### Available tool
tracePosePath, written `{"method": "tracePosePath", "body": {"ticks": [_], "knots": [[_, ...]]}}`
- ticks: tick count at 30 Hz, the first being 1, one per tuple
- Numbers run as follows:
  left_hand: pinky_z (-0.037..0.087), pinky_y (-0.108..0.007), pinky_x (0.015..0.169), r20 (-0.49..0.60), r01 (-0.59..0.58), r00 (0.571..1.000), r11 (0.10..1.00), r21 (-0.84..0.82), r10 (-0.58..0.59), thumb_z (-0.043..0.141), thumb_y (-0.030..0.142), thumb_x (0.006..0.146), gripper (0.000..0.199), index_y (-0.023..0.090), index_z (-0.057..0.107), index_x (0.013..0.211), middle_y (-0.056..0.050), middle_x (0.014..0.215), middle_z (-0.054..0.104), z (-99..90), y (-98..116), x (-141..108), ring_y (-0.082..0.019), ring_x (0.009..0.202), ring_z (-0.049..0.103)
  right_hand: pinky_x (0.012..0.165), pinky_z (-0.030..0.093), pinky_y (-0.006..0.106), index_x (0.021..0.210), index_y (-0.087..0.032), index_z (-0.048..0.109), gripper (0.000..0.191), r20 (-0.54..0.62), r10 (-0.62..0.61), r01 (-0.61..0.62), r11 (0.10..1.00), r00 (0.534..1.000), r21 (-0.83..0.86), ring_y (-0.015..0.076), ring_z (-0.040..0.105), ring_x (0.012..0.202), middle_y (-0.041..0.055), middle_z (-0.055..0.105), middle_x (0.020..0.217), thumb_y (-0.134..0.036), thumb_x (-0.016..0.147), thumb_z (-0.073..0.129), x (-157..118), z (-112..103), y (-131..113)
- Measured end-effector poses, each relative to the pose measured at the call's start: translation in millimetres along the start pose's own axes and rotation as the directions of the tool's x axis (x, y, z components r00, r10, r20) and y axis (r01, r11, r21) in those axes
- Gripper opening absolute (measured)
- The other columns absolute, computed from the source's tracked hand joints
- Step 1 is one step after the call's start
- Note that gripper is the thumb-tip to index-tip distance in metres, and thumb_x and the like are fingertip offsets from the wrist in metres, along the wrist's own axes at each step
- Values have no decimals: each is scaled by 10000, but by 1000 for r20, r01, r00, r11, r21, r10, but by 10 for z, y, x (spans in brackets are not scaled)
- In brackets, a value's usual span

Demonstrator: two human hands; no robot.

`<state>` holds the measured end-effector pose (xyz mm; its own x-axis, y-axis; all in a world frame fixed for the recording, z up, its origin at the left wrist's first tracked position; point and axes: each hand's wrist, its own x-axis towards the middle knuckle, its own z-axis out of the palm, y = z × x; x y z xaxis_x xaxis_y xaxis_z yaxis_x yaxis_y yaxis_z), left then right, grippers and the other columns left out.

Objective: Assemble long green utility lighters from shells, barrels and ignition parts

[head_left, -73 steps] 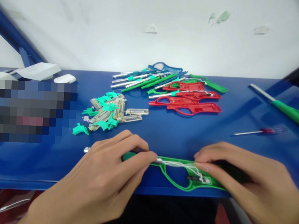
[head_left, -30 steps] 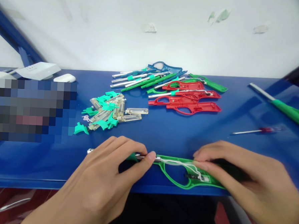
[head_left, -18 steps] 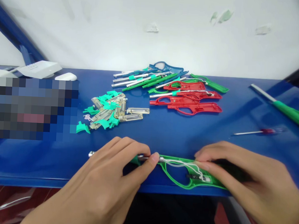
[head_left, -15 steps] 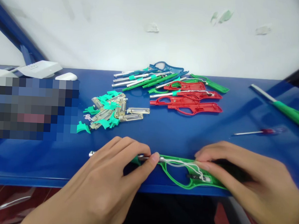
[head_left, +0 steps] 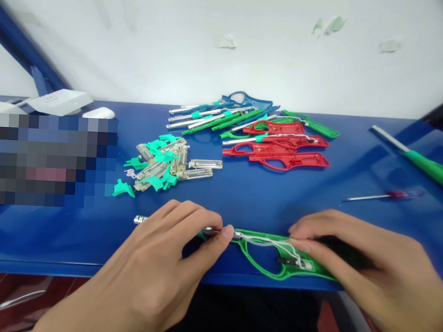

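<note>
A green casing half (head_left: 260,267) lies open side up near the table's front edge, with white wires (head_left: 273,242) running through it to a small white and black part (head_left: 301,264). My left hand (head_left: 153,266) pinches a metal tube (head_left: 140,219) between thumb and fingers; the tube's silver tip sticks out to the left of the knuckles. The tube's middle is hidden under the fingers. On the casing's right part, my right hand (head_left: 372,263) grips the green edge between thumb and index finger.
Clear lighter bodies (head_left: 206,163) and teal pieces (head_left: 165,156) are heaped left of centre. Behind them lie red casings (head_left: 299,160), green casings (head_left: 322,126) and blue casings (head_left: 250,100). A screwdriver (head_left: 394,195) and a green lighter (head_left: 432,172) rest at right. White boxes (head_left: 59,102) stand at left.
The tube's silver tip has turned and risen slightly, and my left thumb has shifted a little to the left. My right hand and the green casing are almost unmoved.
</note>
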<state>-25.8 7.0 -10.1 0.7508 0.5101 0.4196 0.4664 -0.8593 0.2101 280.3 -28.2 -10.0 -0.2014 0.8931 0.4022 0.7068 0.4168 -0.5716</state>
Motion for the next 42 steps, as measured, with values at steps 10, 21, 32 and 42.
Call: {"method": "tracePosePath", "body": {"ticks": [10,21,32,42], "knots": [[474,-390,979,23,2,1000,999,-53,-1,456,-42,1083,400,147,666,1367,-78,1262,627,-35,11,20,-208,1146,574,739,628,202,977,-342,721,110,25,1,-1,1000,1000,-10,125,800,790,-81,821,960,-352,1069,661,-25,7,22],[538,-334,842,-37,51,998,997,-56,-53,425,99,1142,332,189,696,971,-42,1053,752,-90,119,206,-183,916,653,709,636,226,964,-341,729,103,18,13,-12,1000,1000,-21,148,804,777,-74,826,943,-387,1048,691,-14,-13,-1],[566,-354,894,-26,-4,1000,1000,-27,3,423,90,1133,292,138,711,1142,-83,1120,729,-88,79,155,-206,989,671,1029,580,469,1323,-353,726,276,135,-319,346,890,938,-297,305,735,1210,11,781,1375,-429,1069,652,-60,-20,-221],[573,-354,924,-6,12,1000,995,-98,-13,450,-4,1064,335,156,691,1233,-96,1155,693,-54,47,76,-213,1074,665,964,529,411,1318,-303,689,214,230,-287,338,913,930,-228,225,723,1103,15,776,1282,-345,1131,593,17,141,-283]]}}
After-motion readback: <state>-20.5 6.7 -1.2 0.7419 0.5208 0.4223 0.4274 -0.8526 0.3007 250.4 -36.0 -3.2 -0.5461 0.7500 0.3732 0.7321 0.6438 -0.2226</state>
